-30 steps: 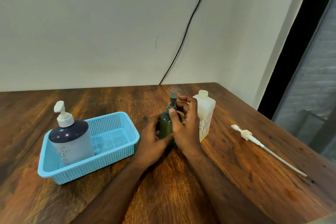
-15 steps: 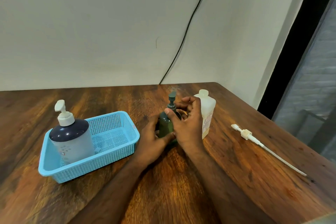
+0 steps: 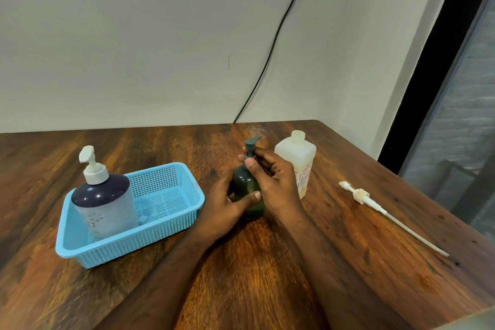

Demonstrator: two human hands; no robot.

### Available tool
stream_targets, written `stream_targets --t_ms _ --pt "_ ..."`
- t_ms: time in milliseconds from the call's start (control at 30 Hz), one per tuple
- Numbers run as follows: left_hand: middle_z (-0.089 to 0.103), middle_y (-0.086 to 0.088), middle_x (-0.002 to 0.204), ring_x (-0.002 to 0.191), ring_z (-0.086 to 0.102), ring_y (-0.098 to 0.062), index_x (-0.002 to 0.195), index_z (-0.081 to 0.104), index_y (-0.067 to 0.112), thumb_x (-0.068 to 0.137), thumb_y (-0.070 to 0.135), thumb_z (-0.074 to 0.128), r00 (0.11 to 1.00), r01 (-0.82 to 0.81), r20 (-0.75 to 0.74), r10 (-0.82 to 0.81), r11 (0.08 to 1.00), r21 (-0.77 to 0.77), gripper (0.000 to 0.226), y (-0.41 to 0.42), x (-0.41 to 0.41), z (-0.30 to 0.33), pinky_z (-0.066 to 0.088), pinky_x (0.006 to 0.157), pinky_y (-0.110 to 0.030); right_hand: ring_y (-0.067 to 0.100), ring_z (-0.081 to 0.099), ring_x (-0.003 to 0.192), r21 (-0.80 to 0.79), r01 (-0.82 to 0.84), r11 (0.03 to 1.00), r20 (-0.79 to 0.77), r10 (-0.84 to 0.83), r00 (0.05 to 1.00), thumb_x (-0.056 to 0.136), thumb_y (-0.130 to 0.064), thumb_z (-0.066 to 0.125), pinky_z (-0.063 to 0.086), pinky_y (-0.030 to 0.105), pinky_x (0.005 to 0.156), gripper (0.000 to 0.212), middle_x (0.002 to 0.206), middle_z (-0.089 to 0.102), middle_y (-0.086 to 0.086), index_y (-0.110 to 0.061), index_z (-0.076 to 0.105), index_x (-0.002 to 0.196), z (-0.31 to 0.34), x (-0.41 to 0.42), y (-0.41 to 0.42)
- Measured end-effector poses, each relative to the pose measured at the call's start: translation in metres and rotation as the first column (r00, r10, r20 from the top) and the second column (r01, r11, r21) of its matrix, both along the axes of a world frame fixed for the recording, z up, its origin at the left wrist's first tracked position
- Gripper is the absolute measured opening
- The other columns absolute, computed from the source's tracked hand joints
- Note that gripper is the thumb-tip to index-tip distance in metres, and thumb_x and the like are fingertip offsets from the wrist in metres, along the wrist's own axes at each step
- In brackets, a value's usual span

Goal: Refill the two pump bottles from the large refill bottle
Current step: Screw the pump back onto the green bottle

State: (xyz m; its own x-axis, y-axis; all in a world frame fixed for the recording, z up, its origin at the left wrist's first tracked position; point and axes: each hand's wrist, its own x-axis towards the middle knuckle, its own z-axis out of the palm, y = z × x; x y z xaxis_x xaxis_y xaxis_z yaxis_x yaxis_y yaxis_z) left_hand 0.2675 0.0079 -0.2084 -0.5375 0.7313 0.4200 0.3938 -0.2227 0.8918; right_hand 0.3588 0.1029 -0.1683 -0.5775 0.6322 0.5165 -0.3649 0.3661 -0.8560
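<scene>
The left hand (image 3: pixel 225 203) gripped the lower body of the green pump bottle (image 3: pixel 247 190), thumb laid across its near side, holding it upright on the wooden table (image 3: pixel 267 276). The right hand (image 3: pixel 276 179) curled round the bottle's neck, thumb and fingers pinching the collar just below the dark green pump head (image 3: pixel 252 143), whose spout pointed to the right.

Just right of the hands, partly hidden behind the right one, stood the translucent white refill bottle (image 3: pixel 297 155), upright and uncapped. Further right, well apart from it, a white pump with its long dip tube (image 3: pixel 385 213) lay flat on the table, tube running toward the near right.

To the left sat a light blue perforated basket (image 3: pixel 171 195), near the left hand. In its left end stood the large dark pump bottle (image 3: pixel 104 203) with a white pump, upright.

Behind the table, a black cable (image 3: pixel 270 61) ran down the pale wall.
</scene>
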Motion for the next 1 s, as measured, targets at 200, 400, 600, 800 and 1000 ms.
stream_targets --t_ms 200,400,600,800,1000 --pt "0.068 0.016 0.116 0.107 0.065 0.005 0.135 0.056 0.02 0.086 0.019 0.08 0.988 -0.077 -0.136 0.074 0.997 -0.015 0.055 0.001 0.005 0.001 0.05 0.085 -0.009 0.005 0.073 0.1 0.004 0.159 0.987 -0.025 -0.159 0.987 0.089 -0.014 0.077 0.058 0.025 0.088 0.027 0.102 0.078 -0.011 -0.036 0.072 0.105 0.001 -0.003 -0.001" --pt "0.07 0.016 0.116 0.11 0.065 0.001 0.132 0.056 0.024 0.087 0.02 0.077 0.991 -0.066 -0.12 0.064 0.998 -0.017 0.049 0.0 0.006 0.003 0.054 0.091 -0.018 -0.002 0.07 0.1 0.081 0.284 0.955 -0.043 -0.281 0.959 0.09 -0.023 0.076 0.055 0.013 0.082 0.022 0.102 0.075 -0.018 -0.024 0.075 0.112 -0.005 -0.007 -0.01" --pt "0.071 0.001 0.116 0.113 0.069 -0.021 0.132 0.049 0.019 0.074 0.024 0.082 0.975 0.079 0.206 -0.088 0.995 0.056 0.066 -0.005 0.003 0.001 0.058 0.083 -0.028 0.009 0.069 0.108 0.0 0.008 1.0 -0.009 -0.008 1.0 0.099 -0.026 0.061 0.055 0.025 0.091 0.018 0.109 0.075 -0.008 -0.028 0.071 0.114 -0.002 0.001 -0.002" --pt "0.064 -0.007 0.137 0.129 0.061 -0.025 0.145 0.05 0.02 0.086 0.007 0.063 0.9 0.23 0.346 -0.267 0.962 0.145 0.062 -0.004 0.002 0.005 0.052 0.102 -0.038 0.024 0.067 0.118 -0.075 -0.199 0.977 0.0 0.199 0.98 0.1 -0.015 0.051 0.051 0.047 0.105 0.028 0.119 0.073 0.012 -0.015 0.067 0.123 0.002 0.005 0.006" --pt "0.059 -0.006 0.132 0.116 0.065 -0.024 0.136 0.045 0.021 0.071 0.05 0.077 0.991 0.025 0.134 -0.024 1.0 -0.005 0.078 -0.007 0.008 0.009 0.056 0.098 -0.051 0.014 0.073 0.102 -0.039 -0.023 0.999 0.011 0.024 1.0 0.089 -0.013 0.076 0.059 0.033 0.089 0.022 0.103 0.078 -0.002 -0.028 0.076 0.105 0.003 0.007 0.008"
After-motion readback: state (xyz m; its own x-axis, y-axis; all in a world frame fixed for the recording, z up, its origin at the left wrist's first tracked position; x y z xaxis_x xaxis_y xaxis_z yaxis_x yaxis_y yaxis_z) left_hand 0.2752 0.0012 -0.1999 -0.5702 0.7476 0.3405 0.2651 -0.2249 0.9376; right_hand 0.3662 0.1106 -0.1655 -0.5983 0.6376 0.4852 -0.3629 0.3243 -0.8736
